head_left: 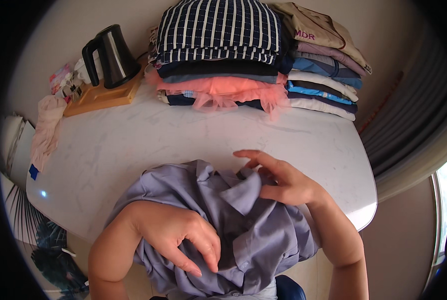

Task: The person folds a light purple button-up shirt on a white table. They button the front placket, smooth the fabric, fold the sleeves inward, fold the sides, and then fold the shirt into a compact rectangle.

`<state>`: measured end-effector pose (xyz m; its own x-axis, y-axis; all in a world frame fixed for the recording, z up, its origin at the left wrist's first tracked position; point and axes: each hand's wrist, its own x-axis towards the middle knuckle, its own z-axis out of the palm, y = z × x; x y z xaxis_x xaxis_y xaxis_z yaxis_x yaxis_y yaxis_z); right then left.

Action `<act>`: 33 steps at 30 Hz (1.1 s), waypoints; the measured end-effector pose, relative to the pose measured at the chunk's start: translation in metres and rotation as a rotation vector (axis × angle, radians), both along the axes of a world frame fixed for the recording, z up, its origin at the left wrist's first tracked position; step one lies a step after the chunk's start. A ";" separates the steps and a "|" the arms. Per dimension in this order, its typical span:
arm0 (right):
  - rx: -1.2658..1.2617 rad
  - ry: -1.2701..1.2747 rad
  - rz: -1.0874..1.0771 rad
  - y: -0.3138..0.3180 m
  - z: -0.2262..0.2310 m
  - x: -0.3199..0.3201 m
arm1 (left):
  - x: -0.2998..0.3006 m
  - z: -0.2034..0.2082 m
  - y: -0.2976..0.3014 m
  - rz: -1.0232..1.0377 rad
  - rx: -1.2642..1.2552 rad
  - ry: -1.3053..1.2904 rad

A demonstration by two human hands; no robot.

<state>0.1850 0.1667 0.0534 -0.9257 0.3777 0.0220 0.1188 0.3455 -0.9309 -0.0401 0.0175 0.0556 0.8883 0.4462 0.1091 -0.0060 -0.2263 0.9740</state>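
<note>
A crumpled grey-purple collared shirt [183,187] lies bunched over the near edge of the table and hangs down toward my lap. Its pointed collar [241,192] stands up near the middle. Over the left side of the cloth is my left hand [186,237], bent at the wrist, with thumb and fingers apart and nothing between them. My right hand [283,180] is beside the collar, fingers spread toward the left and the thumb close to the collar's edge. Whether that thumb touches the cloth, I cannot tell.
Folded clothes in two tall stacks stand at the back: a striped navy garment [218,27] tops one, a beige garment [323,30] the other. A kettle [116,57] sits on a wooden tray [106,97] at back left. Pale pink cloth [47,125] hangs over the table's left edge.
</note>
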 end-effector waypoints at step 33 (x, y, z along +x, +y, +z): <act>-0.267 0.302 -0.306 -0.013 0.013 0.005 | -0.017 -0.004 0.007 1.087 -0.376 -0.713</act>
